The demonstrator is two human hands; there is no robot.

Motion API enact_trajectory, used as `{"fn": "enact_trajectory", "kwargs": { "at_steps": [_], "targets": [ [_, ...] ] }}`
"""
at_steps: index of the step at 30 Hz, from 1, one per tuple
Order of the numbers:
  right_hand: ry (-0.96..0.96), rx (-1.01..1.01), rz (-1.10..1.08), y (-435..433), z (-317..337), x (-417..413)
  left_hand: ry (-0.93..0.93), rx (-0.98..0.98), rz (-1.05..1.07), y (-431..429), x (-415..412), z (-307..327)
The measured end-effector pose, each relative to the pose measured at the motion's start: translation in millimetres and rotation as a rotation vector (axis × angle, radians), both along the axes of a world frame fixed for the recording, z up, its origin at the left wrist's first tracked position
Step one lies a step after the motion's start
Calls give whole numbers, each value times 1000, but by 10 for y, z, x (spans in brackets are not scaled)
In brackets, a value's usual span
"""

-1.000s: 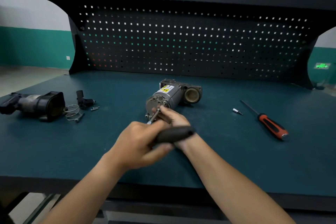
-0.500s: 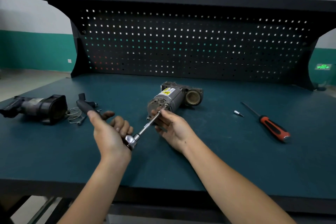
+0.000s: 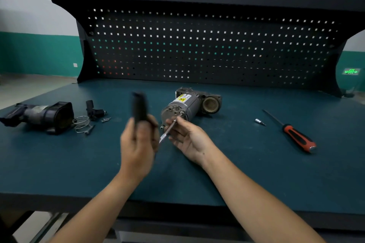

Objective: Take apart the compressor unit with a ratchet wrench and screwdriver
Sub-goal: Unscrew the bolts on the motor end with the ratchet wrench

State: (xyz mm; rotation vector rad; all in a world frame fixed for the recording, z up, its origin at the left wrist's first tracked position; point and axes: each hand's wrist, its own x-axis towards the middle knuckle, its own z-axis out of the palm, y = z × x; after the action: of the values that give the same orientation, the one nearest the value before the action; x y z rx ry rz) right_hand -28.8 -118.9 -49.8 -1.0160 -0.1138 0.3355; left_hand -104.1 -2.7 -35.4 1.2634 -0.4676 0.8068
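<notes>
The grey compressor motor [image 3: 182, 107] with a yellow label lies on its side mid-bench, its round end plate facing me. My left hand [image 3: 138, 144] grips the black handle of the ratchet wrench [image 3: 139, 107], which stands nearly upright and is blurred. The wrench's thin extension bar [image 3: 167, 132] runs from the ratchet head up to a bolt on the end plate. My right hand [image 3: 187, 138] pinches that bar near the plate with thumb and fingers. A red-and-black screwdriver [image 3: 296, 136] lies on the bench to the right.
At the left lie a removed black housing [image 3: 43, 116], a wire spring clip [image 3: 81, 124], a small black fitting [image 3: 92, 110] and loose screws [image 3: 106, 119]. A small socket bit [image 3: 259, 121] sits beside the screwdriver. A black pegboard [image 3: 197, 45] backs the green bench [image 3: 59, 163].
My left hand has swung the wrench handle: from pointing right, over to the left, now up to nearly vertical near the motor. My right hand stays on the extension bar.
</notes>
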Motion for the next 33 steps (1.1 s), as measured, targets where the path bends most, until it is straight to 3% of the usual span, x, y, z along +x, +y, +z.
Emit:
{"fn": "enact_trajectory", "kwargs": {
  "at_steps": [2, 5, 9, 12, 14, 17, 19, 21, 25, 26, 31, 33],
  "targets": [
    [19, 13, 21, -11, 13, -12, 212, -426, -95, -8, 40, 51],
    [25, 25, 31, 2, 34, -35, 354, -740, -106, 59, 92, 62],
    [-14, 22, 12, 5, 31, -34, 306, -697, -74, 43, 79, 52],
    [-27, 15, -5, 19, 23, -22, 167, -401, -19, 0, 56, 57],
    [-27, 7, -19, 28, 19, -11, -86, 36, 46, 8, 14, 34],
    [-23, -7, -37, 32, 1, 8, -540, 931, 199, 33, 37, -23],
    [-15, -15, -38, 24, -9, 17, -615, 1118, 235, 71, 84, -44],
    [-8, 18, -25, 16, -8, 15, -539, 965, 258, 62, 53, -66],
    [12, 37, 19, -2, 12, -20, 8, -48, -28, -77, -53, 9],
    [15, 48, 31, -5, 19, -25, 75, -194, -38, -88, -37, 51],
    [-23, 44, 7, 17, 40, -43, 336, -642, -63, 34, 66, 171],
    [-34, 25, -19, 35, 32, -42, 368, -719, -104, 82, 96, 178]
  ]
}}
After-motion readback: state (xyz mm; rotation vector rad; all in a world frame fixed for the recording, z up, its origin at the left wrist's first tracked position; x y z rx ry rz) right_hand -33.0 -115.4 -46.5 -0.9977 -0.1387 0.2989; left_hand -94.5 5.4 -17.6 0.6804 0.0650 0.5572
